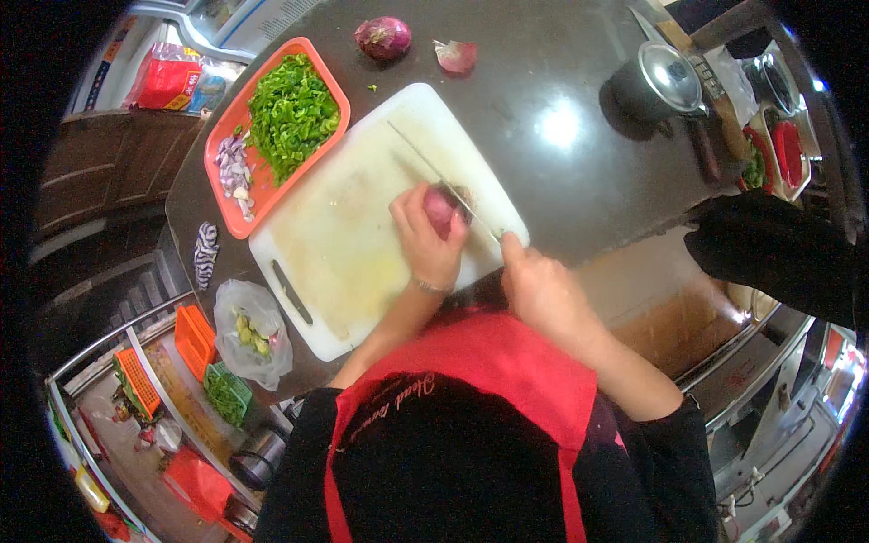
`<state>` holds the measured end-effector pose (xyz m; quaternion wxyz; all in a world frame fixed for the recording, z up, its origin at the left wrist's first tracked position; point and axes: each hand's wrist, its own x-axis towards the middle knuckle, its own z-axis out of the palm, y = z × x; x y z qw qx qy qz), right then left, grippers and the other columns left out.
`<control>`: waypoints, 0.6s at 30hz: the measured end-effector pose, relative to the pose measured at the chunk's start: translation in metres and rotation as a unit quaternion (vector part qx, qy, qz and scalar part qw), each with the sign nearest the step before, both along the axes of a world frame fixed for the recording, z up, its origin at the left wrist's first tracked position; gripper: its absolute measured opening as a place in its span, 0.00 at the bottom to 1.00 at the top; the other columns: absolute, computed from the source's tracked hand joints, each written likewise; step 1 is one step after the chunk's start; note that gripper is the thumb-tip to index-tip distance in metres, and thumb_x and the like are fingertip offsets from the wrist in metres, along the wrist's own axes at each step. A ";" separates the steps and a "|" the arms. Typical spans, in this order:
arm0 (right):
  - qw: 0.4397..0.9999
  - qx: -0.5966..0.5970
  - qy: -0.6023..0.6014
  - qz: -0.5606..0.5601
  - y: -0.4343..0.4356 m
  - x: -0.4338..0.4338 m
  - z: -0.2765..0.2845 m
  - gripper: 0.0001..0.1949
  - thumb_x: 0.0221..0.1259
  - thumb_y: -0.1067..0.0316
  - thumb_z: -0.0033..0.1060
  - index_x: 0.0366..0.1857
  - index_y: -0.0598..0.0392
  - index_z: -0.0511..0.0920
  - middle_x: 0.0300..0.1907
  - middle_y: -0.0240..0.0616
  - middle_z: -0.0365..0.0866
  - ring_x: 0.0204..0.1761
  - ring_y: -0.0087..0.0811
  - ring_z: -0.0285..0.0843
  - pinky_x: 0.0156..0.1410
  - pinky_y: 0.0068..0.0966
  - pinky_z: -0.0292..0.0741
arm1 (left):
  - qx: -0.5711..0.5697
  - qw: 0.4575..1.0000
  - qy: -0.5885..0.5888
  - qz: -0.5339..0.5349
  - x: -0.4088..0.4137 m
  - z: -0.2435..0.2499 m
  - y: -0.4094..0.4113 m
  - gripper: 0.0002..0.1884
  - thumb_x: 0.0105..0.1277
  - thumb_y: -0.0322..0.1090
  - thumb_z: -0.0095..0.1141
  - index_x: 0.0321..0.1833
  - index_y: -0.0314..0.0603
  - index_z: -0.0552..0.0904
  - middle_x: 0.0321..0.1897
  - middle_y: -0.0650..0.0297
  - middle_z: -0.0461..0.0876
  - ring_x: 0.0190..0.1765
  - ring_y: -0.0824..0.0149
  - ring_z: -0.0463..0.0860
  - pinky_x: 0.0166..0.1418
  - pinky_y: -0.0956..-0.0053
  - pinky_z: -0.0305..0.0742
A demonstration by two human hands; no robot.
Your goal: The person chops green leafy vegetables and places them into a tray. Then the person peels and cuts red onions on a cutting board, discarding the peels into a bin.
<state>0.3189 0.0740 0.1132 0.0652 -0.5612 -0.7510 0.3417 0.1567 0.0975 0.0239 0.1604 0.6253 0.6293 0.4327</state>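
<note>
A white plastic cutting board lies on the dark counter. My left hand grips a red onion on the board's right part. My right hand is closed round the handle of a kitchen knife, whose blade stands on edge at the onion's right side; whether it has cut in cannot be told. Touching the board's upper left edge is an orange tray, holding chopped green peppers or similar greens and chopped purple onion. Beyond the board lie another red onion and an onion skin piece.
A plastic bag with scraps lies left of the board, near a striped cloth item. A lidded metal pot stands at the upper right. Baskets of greens are at lower left. A dark sleeve shows at right.
</note>
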 end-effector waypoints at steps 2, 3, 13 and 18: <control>1.000 0.001 0.015 0.000 0.002 -0.001 -0.003 0.09 0.58 0.74 0.47 0.41 0.61 0.65 0.26 0.56 0.79 0.28 0.57 0.81 0.32 0.49 0.79 | -0.004 1.000 -0.007 0.004 0.000 0.000 0.000 0.28 0.60 0.41 0.57 0.59 0.32 0.68 0.48 0.49 0.68 0.53 0.51 0.69 0.60 0.60 0.66; 1.000 0.000 0.028 -0.002 0.006 -0.002 -0.005 0.09 0.58 0.74 0.47 0.41 0.61 0.65 0.26 0.56 0.79 0.28 0.57 0.81 0.33 0.49 0.79 | 0.000 1.000 0.000 0.003 0.001 0.001 0.001 0.27 0.60 0.41 0.57 0.59 0.32 0.68 0.48 0.49 0.68 0.52 0.51 0.69 0.60 0.60 0.66; 0.998 0.001 0.056 -0.032 0.040 -0.026 -0.042 0.13 0.60 0.72 0.44 0.48 0.65 0.68 0.28 0.61 0.81 0.32 0.58 0.82 0.38 0.50 0.79 | 0.056 0.994 0.095 -0.019 -0.003 -0.007 0.001 0.26 0.62 0.41 0.58 0.59 0.34 0.68 0.50 0.47 0.69 0.53 0.49 0.69 0.60 0.60 0.66; 0.998 0.045 0.034 -0.024 0.040 -0.031 -0.062 0.17 0.61 0.71 0.46 0.53 0.64 0.69 0.27 0.60 0.80 0.32 0.59 0.81 0.38 0.51 0.77 | 0.013 0.999 -0.023 -0.028 -0.033 -0.008 -0.009 0.27 0.63 0.42 0.54 0.61 0.34 0.68 0.55 0.47 0.68 0.59 0.48 0.68 0.66 0.58 0.62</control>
